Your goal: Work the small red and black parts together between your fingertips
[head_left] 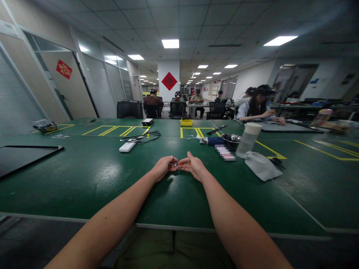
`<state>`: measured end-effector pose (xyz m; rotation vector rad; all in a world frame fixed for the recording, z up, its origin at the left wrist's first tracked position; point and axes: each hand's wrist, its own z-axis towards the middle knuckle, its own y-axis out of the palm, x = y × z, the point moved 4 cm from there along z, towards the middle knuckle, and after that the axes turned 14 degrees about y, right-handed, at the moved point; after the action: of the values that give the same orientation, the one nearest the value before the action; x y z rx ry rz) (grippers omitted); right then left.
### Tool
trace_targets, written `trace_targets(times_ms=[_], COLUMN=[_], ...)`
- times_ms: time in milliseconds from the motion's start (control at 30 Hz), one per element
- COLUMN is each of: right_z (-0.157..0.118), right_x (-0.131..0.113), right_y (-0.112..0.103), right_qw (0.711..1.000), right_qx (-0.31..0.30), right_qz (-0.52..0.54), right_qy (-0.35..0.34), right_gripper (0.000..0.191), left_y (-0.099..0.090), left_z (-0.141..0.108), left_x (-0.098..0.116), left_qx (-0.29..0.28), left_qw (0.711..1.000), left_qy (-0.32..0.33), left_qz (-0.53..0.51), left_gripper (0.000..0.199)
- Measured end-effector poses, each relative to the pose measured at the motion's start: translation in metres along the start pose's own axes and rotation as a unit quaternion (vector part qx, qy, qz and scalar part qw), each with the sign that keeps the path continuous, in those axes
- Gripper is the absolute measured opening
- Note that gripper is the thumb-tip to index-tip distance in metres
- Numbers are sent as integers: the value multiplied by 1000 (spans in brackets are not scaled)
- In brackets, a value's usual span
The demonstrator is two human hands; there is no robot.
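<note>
Above the middle of the green table (92, 190), my left hand (162, 169) is closed, thumb and fingers pinching a small shiny metal piece (175, 164). A tiny orange part (180, 163) shows at the right end of this piece; whether the two are joined I cannot tell. My right hand (194, 166) faces it with the thumb raised and the fingers stretched out, their tips at the orange part. Its thumb stands apart from the fingers. The kind of the small piece is too small to make out.
A white power bank (127, 146) with a black cable (151, 136) lies left ahead. To the right are a metal bowl (231, 139), a blurred pink phone-like item (225, 152), a whitish bottle (249, 140) and a white pouch (262, 166). A person (256, 106) sits beyond.
</note>
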<state>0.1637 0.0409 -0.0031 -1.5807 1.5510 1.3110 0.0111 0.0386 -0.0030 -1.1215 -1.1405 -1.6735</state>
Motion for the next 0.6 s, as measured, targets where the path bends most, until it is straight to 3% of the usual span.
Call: trace_targets(times_ms=[100,433,600], right_z=[-3,-3,-4], right_x=[-1,-1,-1], right_y=[1,3,3], right_qw=[1000,1000,999], right_qx=[1,-4,0], right_qz=[-2,-25,-29], right_qy=[-2,-11,-15], right_gripper=[53,28,27], left_y=[2,4,4], left_z=[-2,-4,-3], left_x=[1,2,0], left_qx=[-10,-50,-56], left_qw=[999,995,994], left_qy=[-2,30,32], left_qz=[33,81,83], left_gripper=[12,25,25])
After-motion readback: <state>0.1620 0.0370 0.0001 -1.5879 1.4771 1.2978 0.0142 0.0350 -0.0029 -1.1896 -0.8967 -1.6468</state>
